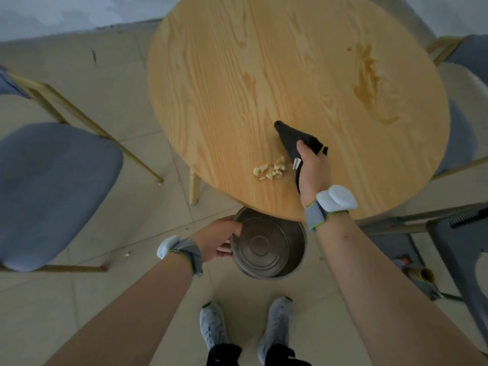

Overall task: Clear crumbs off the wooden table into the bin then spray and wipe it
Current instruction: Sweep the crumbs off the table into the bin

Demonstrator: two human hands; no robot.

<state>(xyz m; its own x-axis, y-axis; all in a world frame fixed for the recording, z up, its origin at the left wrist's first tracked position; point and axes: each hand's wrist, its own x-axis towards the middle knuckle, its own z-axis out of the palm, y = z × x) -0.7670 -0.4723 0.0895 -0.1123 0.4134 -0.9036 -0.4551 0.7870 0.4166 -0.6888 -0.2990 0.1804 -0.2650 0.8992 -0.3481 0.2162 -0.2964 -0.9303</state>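
A round wooden table [237, 75] fills the upper middle of the view. A small heap of pale crumbs [270, 169] lies near its front edge. My right hand [313, 170] is shut on a black cloth [293, 137] that rests on the table just right of the crumbs. Below the table's front edge a round metal bin [269, 249] is held at its left rim by my left hand [221, 240]; the bin's far rim is partly under the tabletop. A brown smeared stain [369, 80] marks the table's right side.
A blue padded chair [50, 191] stands at the left, and another chair [462, 133] is tucked in at the table's right. A dark grey chair or frame [454, 244] is at the lower right. A table leg [195, 188] stands left of the bin. My shoes [248, 328] are on the tiled floor.
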